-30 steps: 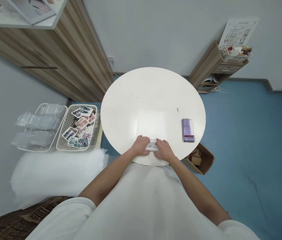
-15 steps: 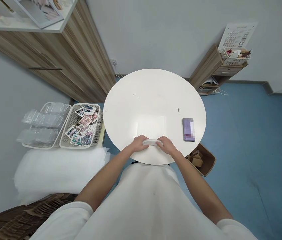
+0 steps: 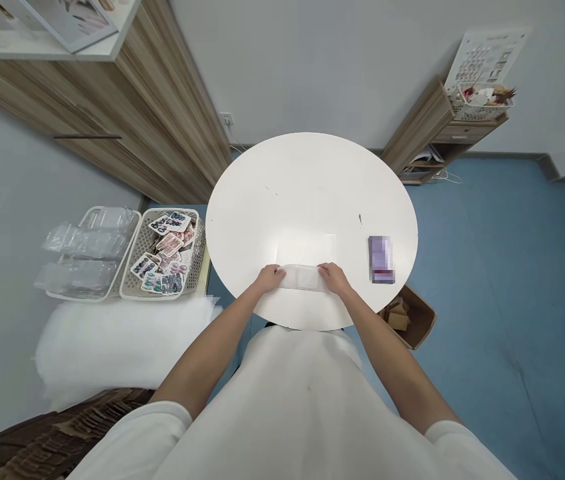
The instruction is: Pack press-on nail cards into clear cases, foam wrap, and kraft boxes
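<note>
Over the near part of the round white table (image 3: 307, 173), my left hand (image 3: 268, 278) grips the left end of a flat, translucent white wrapped packet (image 3: 302, 277). My right hand (image 3: 335, 277) pinches the packet's right end, thumb on the near side. What lies inside the packet is too blurred to make out. Just beyond it, a thin, pale sheet (image 3: 306, 248) shows faintly against the tabletop. A stack of purple packets or cards (image 3: 381, 259), partly pixelated, lies to the right of my right hand.
At left stand a basket of press-on nail cards (image 3: 135, 283) and a basket of clear plastic packs (image 3: 87, 240). White foam sheets (image 3: 122, 343) are piled nearer me. An open cardboard box (image 3: 419, 320) sits on the floor at right; a wooden cabinet (image 3: 162, 100) rises behind left.
The packet has turned from a narrow edge-on strip to showing its broad face. My hands have moved slightly farther apart and a little away from my body.
</note>
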Demonstrator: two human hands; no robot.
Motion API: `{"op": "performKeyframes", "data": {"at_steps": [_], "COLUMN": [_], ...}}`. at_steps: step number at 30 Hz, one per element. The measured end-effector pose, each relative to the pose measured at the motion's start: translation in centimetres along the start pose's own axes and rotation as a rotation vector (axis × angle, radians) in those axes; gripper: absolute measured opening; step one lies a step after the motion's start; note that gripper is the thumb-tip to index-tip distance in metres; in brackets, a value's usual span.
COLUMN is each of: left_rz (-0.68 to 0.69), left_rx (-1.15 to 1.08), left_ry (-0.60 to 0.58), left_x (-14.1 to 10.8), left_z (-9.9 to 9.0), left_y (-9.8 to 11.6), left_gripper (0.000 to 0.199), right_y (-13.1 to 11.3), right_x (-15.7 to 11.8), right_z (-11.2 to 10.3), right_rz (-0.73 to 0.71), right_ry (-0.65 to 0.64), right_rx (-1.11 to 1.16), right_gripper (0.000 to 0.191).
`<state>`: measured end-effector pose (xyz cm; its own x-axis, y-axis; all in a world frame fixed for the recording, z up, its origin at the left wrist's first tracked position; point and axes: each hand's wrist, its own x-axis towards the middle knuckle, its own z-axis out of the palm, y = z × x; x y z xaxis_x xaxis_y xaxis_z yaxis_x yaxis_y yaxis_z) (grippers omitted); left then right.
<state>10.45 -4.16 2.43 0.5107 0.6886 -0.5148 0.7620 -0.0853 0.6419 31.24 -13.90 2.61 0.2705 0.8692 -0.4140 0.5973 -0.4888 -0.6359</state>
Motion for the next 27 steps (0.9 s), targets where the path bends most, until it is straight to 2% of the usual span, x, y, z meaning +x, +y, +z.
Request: {"op": "performKeyframes", "data": {"at_steps": [8, 15, 19, 21, 23, 27], "left_rz": [-0.074, -0.086, 0.095, 0.219, 0.348, 0.554], "left_rx": [0.157, 0.239, 0.315, 0.37, 0.427, 0.557], "left_ry": [0.071, 0.163, 0.375, 0.425, 0.377, 0.205], "left_x": [0.3, 0.0, -0.6, -1.1, -1.6, -2.1], "left_z": [0.2, 0.8, 1.2, 1.5, 1.8, 2.8], "left_y": [-0.1, -0.4, -0.2, 0.1, 0.5, 1.6], "left_gripper": [0.019, 0.024, 0.042, 0.043, 0.041, 0.041], "right_y": [0.0, 0.2, 1.0, 1.4, 1.7, 2.4], "right_x": [0.2, 0.2, -0.5, -1.2, -2.3, -4.5], "right_z": [0.7, 1.5, 1.8, 1.9, 2.0, 2.8], "right_rz": [0.097, 0.06, 0.002, -0.011, -0.035, -0.082], "right_ry": [0.102, 0.178, 0.335, 0.412, 0.45, 0.447], "right_rx": [-0.023, -0.098, -0.171, -0.226, -0.264, -0.238], "right_gripper": [0.017, 0.02, 0.028, 0.033, 0.035, 0.033]}}
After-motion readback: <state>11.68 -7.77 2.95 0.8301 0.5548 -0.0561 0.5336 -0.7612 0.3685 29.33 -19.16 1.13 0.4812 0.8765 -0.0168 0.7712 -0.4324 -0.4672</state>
